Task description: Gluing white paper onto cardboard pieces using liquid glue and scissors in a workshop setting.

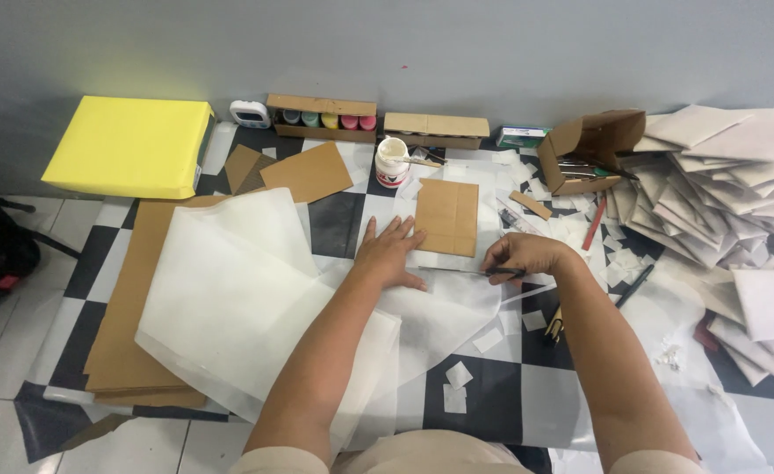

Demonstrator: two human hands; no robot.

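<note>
My left hand lies flat with fingers spread on a translucent white sheet, pressing it to the checkered mat. Just beyond its fingertips lies a folded brown paper rectangle. My right hand is closed around a thin dark cutting tool whose tip lies along the sheet's edge, between the two hands. Small white paper offcuts lie near my right forearm.
A yellow box sits far left, a stack of brown card under the white sheets. A glue jar, a carton of paint pots, an open cardboard box and a heap of white folded envelopes lie behind and right.
</note>
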